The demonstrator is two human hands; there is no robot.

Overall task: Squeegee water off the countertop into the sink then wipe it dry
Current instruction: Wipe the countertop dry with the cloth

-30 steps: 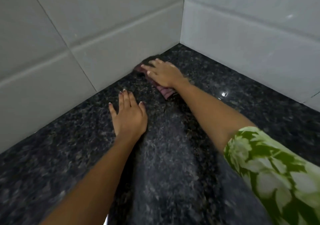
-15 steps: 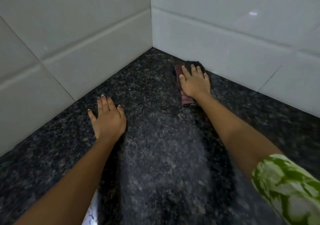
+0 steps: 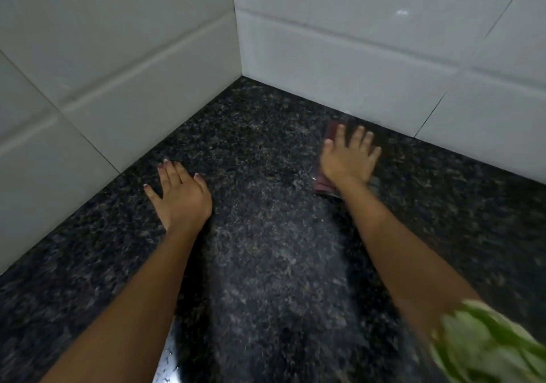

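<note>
A dark speckled granite countertop [image 3: 266,264] runs into a corner of white tiled walls. My right hand [image 3: 347,158] lies flat with spread fingers on a dark reddish cloth [image 3: 323,186], pressing it to the counter close to the right-hand wall. Most of the cloth is hidden under the hand and blurred. My left hand [image 3: 180,193] rests flat on the bare counter near the left wall, fingers straight, holding nothing. No sink or squeegee is in view.
White tiled walls [image 3: 354,57] meet at the corner behind the counter and close it in on the left and at the back. A shiny pale patch [image 3: 167,366] shows at the bottom edge beside my left forearm.
My right hand has slid the cloth from the left wall, past the corner, rightwards along the back wall. My left hand has stayed flat in place.
</note>
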